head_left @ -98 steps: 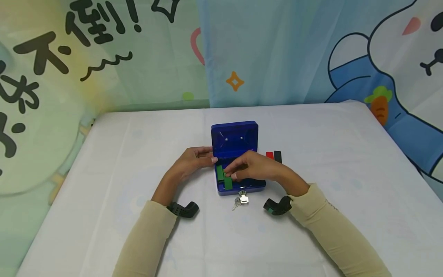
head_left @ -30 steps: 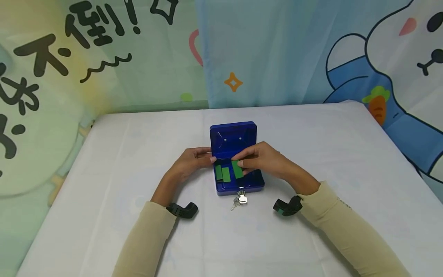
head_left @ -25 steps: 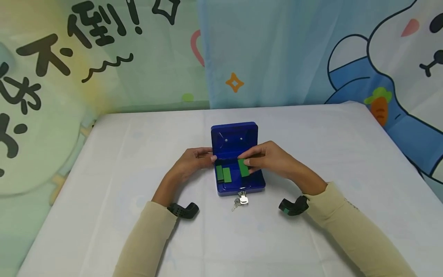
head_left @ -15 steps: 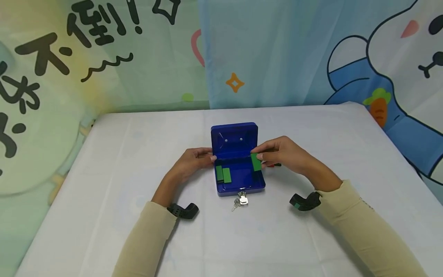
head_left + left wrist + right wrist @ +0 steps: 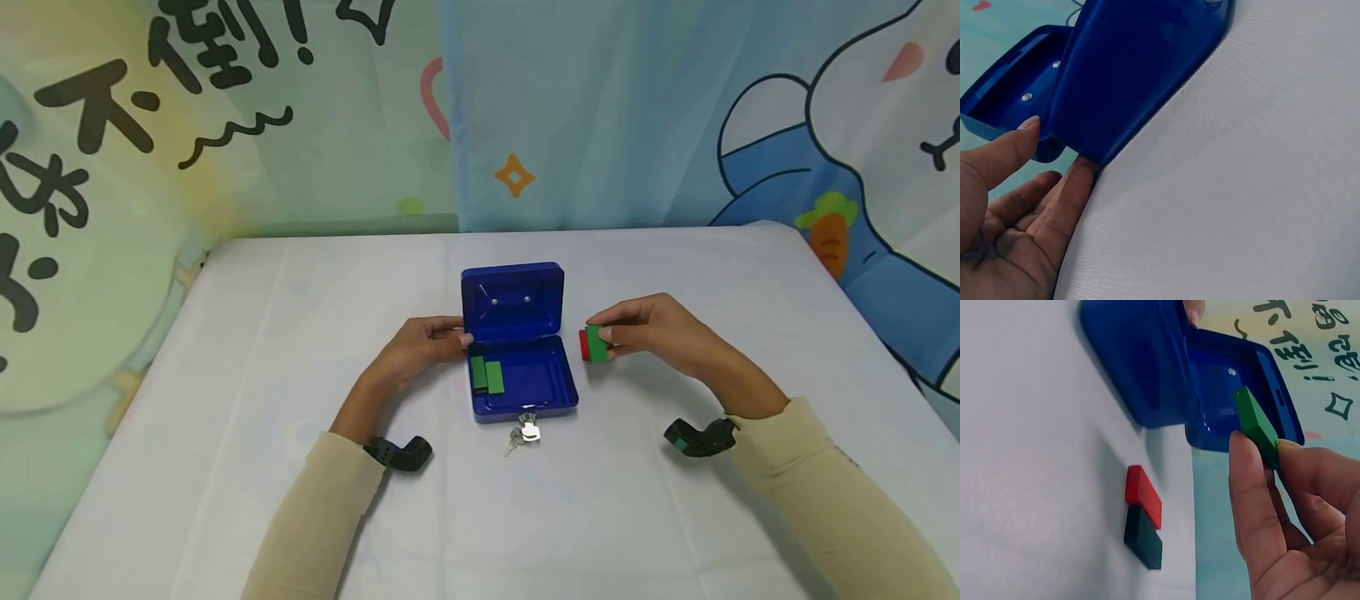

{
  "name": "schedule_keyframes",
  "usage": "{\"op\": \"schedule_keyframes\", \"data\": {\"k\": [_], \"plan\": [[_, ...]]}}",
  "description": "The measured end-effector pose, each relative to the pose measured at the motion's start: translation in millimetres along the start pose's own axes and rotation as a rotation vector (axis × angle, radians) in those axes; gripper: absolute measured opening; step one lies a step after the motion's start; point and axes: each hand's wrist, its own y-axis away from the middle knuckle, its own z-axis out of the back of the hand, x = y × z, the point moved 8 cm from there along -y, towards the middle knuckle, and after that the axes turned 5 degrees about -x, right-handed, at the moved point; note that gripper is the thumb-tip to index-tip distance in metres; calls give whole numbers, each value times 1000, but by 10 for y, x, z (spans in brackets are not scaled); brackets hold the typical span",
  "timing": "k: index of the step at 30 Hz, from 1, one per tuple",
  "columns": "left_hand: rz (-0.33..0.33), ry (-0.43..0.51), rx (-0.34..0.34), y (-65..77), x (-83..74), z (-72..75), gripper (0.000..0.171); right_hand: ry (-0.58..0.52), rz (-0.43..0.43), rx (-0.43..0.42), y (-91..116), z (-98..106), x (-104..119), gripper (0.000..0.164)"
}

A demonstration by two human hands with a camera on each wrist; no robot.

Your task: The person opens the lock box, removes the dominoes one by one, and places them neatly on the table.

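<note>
A blue metal cash box [image 5: 540,379] stands with its lid raised, and two green blocks [image 5: 495,377] lie at the left inside it. My left hand [image 5: 423,350] rests at the box's left side by the hinge; its thumb touches the rim and its fingers reach behind, as the left wrist view shows. Between thumb and fingers my right hand [image 5: 652,333] pinches another green block [image 5: 1257,428], held up to the right of the box. Under it on the table are a red block [image 5: 1143,495] and a black block [image 5: 1143,539], side by side; the black one is hidden in the head view.
Keys [image 5: 514,440] hang from the lock [image 5: 529,428] at the box's front. A white cloth [image 5: 337,275] covers the table. Printed curtains [image 5: 600,117] stand along the far edge. Each wrist wears a black camera band [image 5: 405,454].
My right hand has lifted a green block out of the box and carried it right, over the red block. Two green blocks stay inside. The left hand has hardly moved.
</note>
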Motion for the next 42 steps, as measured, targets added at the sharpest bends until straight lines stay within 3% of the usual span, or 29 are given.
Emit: {"op": "schedule_keyframes", "data": {"k": [9, 24, 34, 42], "plan": [[1, 32, -8, 13, 23, 48, 51, 57, -21, -49, 5, 197, -99, 35], [-1, 61, 14, 8, 9, 10, 51, -10, -117, -71, -39, 446, -367, 42], [3, 48, 13, -9, 5, 1, 52, -6, -174, -54, -87, 456, -539, 43], [11, 64, 14, -21, 25, -7, 53, 67, -185, -50, -119, 446, -581, 42]]}}
